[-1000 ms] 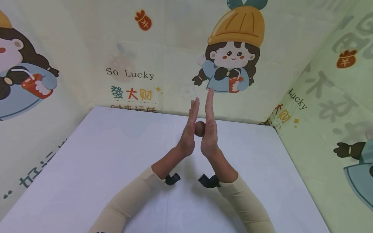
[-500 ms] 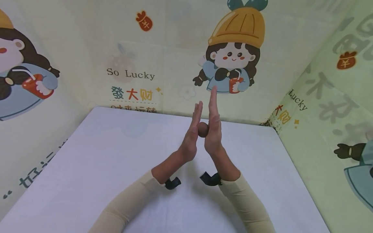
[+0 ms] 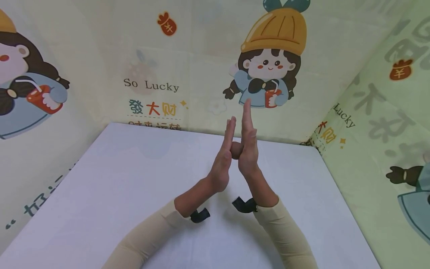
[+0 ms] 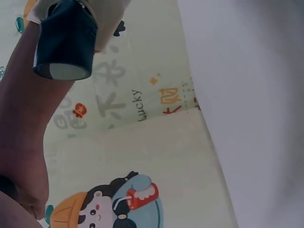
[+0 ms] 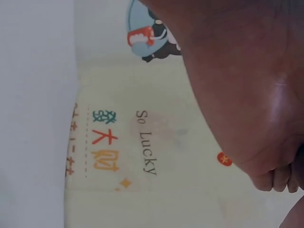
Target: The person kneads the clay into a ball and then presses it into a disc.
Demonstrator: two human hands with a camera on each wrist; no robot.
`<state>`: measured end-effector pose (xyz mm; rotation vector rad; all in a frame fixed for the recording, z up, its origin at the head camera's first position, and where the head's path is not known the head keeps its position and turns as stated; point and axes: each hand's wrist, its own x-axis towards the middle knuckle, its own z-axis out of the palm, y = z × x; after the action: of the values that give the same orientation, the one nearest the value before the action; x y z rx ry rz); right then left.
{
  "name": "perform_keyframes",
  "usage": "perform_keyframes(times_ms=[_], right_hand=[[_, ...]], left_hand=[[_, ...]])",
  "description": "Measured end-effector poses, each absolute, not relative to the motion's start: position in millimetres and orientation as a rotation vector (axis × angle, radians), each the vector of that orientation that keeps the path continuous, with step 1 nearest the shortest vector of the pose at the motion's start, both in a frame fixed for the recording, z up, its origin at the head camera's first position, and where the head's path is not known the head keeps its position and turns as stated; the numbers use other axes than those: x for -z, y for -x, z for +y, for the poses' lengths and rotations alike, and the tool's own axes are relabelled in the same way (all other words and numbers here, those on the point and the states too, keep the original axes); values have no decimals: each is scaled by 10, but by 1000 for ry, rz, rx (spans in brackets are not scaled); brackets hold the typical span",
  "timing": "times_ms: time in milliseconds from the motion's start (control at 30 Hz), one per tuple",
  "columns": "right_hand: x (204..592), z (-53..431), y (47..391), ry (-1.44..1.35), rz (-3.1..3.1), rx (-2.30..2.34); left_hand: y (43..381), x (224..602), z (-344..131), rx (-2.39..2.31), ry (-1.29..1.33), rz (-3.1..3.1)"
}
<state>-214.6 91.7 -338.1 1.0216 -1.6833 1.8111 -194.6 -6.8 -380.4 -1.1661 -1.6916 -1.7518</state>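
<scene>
A: so where's the brown ball?
B: sandwiched between the left hand and right hand, above the desk.
A: fingers?
B: pretty much straight on both, hands facing each other.

Long cream sleeves on both arms, close-fitting with soft creases — left sleeve at bottom left of centre in the head view, right sleeve at bottom right of centre — cuffs stop short of the wrists, left hand and right hand bare. Dark, bent tube-like pieces at the cuffs: left wrist piece and right wrist piece, both lower middle. Left wrist view, upper left, shows the right one blue-black, blunt, roughly cylindrical, with a pale grey rounded end face.
</scene>
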Motion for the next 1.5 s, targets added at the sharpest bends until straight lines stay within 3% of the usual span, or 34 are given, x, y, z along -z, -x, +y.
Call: perform_keyframes(times_ms=[767,1500], right_hand=[[3600,888,2149,-1000,-1697,-2034],[3810,724,2077,-1018,-1815,-1805]], left_hand=[[1799,3602,-87,1806,1108,-1622],[2069,3516,-219,1896,992,-1570]])
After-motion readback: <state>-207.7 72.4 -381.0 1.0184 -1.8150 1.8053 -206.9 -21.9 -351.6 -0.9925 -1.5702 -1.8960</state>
